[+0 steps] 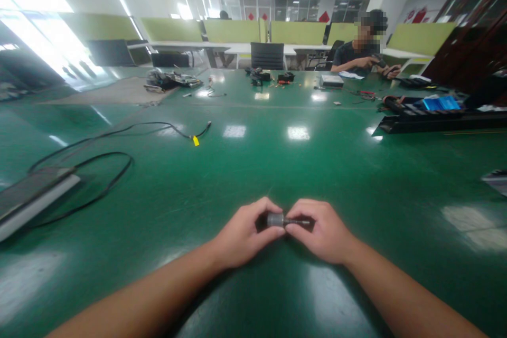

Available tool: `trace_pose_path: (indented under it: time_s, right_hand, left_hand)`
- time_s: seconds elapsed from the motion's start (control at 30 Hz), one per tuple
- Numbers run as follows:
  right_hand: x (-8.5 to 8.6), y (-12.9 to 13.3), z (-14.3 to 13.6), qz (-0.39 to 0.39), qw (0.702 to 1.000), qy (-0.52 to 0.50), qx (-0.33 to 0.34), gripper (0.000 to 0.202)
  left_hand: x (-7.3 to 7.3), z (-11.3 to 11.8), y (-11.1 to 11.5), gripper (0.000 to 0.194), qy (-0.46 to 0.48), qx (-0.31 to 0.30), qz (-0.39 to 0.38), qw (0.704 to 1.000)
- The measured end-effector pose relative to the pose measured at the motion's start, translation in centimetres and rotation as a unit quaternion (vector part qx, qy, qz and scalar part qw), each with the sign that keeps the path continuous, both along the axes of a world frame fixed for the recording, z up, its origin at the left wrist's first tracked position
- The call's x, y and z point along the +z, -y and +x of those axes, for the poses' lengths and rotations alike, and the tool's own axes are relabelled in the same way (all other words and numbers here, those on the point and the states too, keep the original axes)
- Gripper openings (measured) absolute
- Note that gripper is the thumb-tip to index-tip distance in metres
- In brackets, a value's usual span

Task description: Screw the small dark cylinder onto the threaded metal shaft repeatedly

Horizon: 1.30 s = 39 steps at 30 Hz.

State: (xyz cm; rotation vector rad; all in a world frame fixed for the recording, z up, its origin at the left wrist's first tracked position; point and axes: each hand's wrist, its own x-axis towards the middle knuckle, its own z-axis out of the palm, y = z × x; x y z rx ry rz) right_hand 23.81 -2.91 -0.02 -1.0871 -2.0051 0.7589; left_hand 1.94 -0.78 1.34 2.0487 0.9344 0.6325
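Note:
A small grey metal cylinder (275, 220) with a thin dark shaft pointing right lies between my hands, low over the green tabletop (245, 169). My left hand (247, 232) pinches the cylinder's right part between thumb and fingers. From the other side, my right hand (327, 229) closes thumb and fingertips round the piece where the shaft meets the cylinder. The fingertips of both hands nearly touch. The shaft's tip shows inside the curl of my right hand.
A grey-white flat device (37, 203) with a looping black cable (119, 182) is at left. A long black tray (439, 122) holds parts at right. Across the table are tools, electronic parts and a seated person (352, 55).

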Motion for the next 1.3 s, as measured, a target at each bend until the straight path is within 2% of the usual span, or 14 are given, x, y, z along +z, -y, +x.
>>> trace_pose_path:
  time_s: [1.3]
  right_hand:
    - [0.45,0.18,0.35,-0.020,0.999,-0.002,-0.033,0.004]
  left_hand:
    - [0.07,-0.16,0.05,0.022,0.022,0.029,-0.011,0.999]
